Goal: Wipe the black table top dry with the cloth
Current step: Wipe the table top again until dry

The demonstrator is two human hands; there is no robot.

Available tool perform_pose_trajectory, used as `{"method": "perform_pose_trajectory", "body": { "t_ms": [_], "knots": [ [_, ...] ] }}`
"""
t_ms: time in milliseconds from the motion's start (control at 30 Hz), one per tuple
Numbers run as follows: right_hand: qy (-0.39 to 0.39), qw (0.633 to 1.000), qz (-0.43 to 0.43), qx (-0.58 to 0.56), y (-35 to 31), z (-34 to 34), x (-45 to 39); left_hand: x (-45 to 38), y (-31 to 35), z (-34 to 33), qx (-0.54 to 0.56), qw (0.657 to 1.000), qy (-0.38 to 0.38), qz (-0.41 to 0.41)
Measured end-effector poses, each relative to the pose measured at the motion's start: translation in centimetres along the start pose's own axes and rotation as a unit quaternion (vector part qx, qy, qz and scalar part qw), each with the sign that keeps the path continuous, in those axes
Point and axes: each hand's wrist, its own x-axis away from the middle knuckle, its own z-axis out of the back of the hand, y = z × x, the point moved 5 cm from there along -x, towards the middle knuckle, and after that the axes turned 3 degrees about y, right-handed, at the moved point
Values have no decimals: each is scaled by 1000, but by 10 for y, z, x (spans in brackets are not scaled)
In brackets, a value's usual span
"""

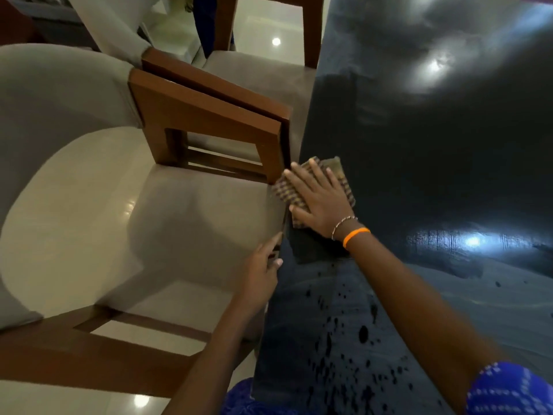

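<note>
The glossy black table top (434, 151) fills the right side of the view. Dark water drops (363, 333) dot its near part, close to the left edge. A folded brown checked cloth (287, 190) lies at the table's left edge. My right hand (321, 202) presses flat on the cloth with fingers spread. My left hand (263, 268) rests at the table's left edge, just nearer than the cloth, its fingers curled on the rim.
A wooden chair with a grey seat (191, 223) stands tight against the table's left edge, its armrest (209, 115) near the cloth. A second chair (254, 76) stands farther along. The pale tiled floor (77, 205) shows to the left.
</note>
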Motion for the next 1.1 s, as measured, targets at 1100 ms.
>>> {"method": "perform_pose_trajectory", "body": {
  "t_ms": [1100],
  "knots": [
    [-2, 991, -126, -46, -7, 3, 155, 68, -26, -3, 15, 991, 82, 107]
  ]
}}
